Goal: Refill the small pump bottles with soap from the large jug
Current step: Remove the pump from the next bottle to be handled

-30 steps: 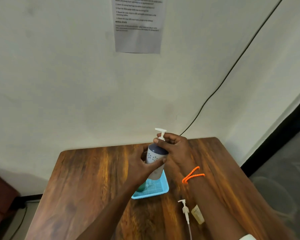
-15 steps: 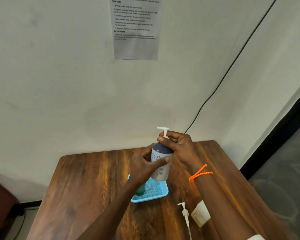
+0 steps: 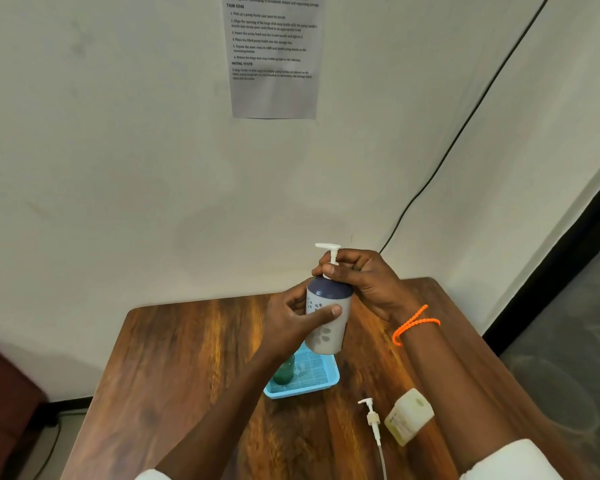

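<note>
The pump bottle (image 3: 327, 315), a grey-white body with a dark blue shoulder and a leaf pattern, is held upright in the air above the blue tray (image 3: 321, 382). Its base hangs clear of the tray's far edge.

The left hand (image 3: 293, 322) grasps the bottle body: the thumb lies across the front, and the fingers wrap round the far side. The right hand (image 3: 364, 282) grips the collar of the white pump head (image 3: 330, 252) at the bottle neck, with fingers curled round it and the thumb on the near side. The nozzle projects above the right hand and points left. An orange bracelet (image 3: 414, 323) sits on the right wrist.

The blue tray rests on the wooden surface (image 3: 187, 358). A small green bottle (image 3: 284, 371) stands in the tray's left part, partly hidden by the left forearm.

To the right of the tray and nearer the camera, a loose pump head with a long dip tube (image 3: 373, 419) lies on the surface. Just right of it lies a pale, yellowish container (image 3: 409, 415), partly covered by the right forearm; its full shape cannot be determined.

Beyond the tray, a printed sheet (image 3: 274, 57) is fixed to the wall, and a black cable (image 3: 465, 133) runs diagonally down the wall to the surface's far edge.
</note>
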